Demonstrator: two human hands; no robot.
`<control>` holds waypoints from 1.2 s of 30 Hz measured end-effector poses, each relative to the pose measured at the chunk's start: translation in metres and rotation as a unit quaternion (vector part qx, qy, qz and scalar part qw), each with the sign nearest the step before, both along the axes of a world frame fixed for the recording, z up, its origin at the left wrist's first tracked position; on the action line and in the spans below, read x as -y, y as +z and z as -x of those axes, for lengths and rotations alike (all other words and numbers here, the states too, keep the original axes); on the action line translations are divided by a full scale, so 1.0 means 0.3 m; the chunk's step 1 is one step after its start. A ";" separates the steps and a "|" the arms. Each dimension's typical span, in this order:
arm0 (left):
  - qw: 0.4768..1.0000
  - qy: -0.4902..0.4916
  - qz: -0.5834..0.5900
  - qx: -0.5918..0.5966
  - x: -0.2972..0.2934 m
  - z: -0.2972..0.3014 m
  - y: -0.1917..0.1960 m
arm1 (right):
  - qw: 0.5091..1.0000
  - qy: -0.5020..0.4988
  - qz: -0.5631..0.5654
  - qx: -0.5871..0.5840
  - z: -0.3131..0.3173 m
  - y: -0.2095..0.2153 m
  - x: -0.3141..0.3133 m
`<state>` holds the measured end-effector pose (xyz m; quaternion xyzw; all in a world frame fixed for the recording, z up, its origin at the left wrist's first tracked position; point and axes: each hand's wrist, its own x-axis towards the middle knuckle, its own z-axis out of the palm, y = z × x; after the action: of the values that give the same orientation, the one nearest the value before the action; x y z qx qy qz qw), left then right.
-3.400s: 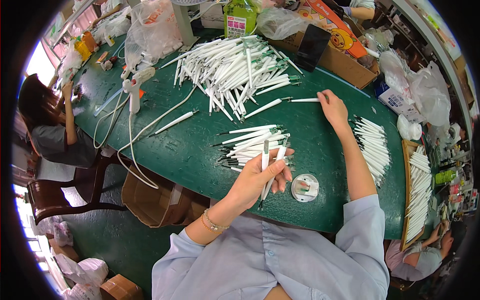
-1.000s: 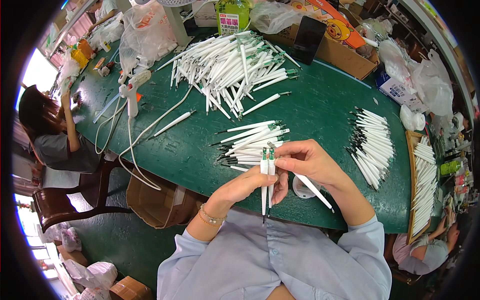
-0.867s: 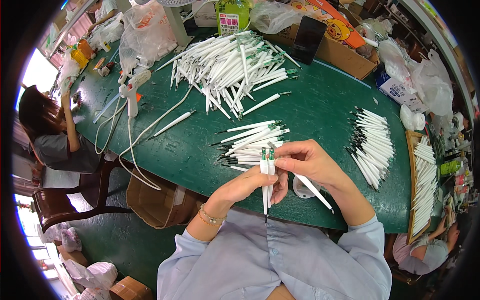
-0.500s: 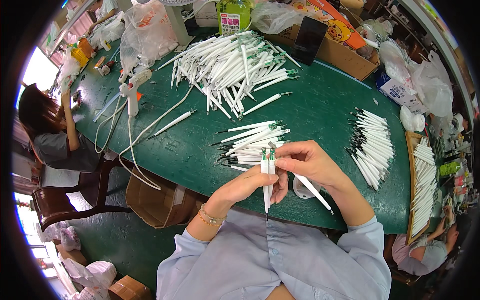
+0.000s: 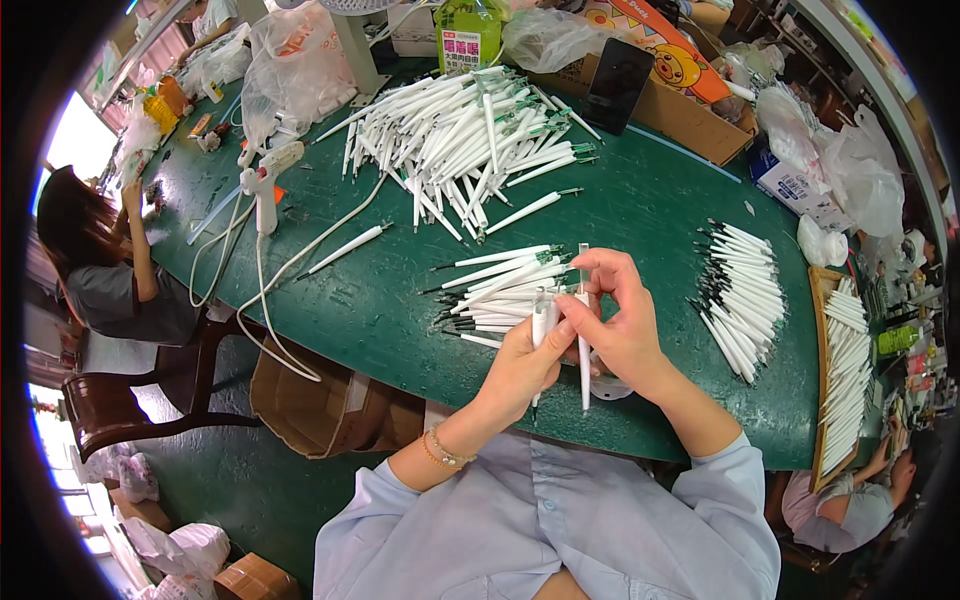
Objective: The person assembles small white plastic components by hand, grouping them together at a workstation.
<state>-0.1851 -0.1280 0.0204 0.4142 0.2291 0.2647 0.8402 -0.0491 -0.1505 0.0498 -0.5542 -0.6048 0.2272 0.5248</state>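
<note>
My left hand (image 5: 520, 368) is closed around a slim white pen (image 5: 540, 324), thumb pressed against it. Beside it, my right hand (image 5: 622, 308) pinches another white pen (image 5: 585, 372), its tapered tip pointing down toward me. A thin pale piece rises above the right fingers; I cannot make out what it is. Just behind my hands lies a small group of white pens (image 5: 500, 282) with dark tips and green circuit ends, partly hidden by my fingers. A round clear-and-white container (image 5: 606, 384) is half covered by my right hand.
A large heap of white pens (image 5: 450, 135) fills the far middle of the green table (image 5: 340, 320). A row of pens (image 5: 745, 300) and a filled tray (image 5: 818, 400) are at right. A glue gun (image 5: 268, 180) with a looping cord and a phone (image 5: 618, 82) stand farther back. Other people work at both sides.
The pen in my right hand has swung from slanting down-right to nearly upright. My left hand has moved slightly right, and the two green-ended pens no longer stand side by side.
</note>
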 end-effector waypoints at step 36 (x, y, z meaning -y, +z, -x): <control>0.996 -0.001 -0.073 -0.044 -0.003 0.083 0.022 | 0.932 0.178 0.189 -0.254 -0.034 0.089 0.014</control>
<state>-0.2100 -0.1271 0.0269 0.4857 0.2453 0.2616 0.7972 -0.0389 -0.1548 0.0766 -0.4498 -0.4862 0.5603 0.4974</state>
